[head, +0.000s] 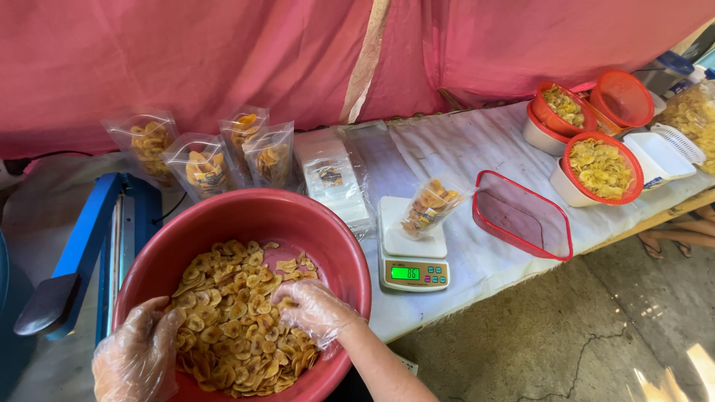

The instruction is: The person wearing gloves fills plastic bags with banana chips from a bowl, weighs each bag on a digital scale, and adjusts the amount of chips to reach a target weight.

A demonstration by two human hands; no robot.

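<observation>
In the near red basin [246, 216], the left hand [138, 357] and right hand [313, 309] curl over chips [238, 320], grip unclear; four filled bags [205, 167] stand beyond, one bag [430, 207] on the scale [412, 260].

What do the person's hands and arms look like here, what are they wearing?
Both the left hand and the right hand wear thin, clear, crinkly disposable plastic gloves, loose-fitting and ending around the wrist. The right forearm is bare, with no sleeve showing. No rings, watch or markings are visible.
</observation>
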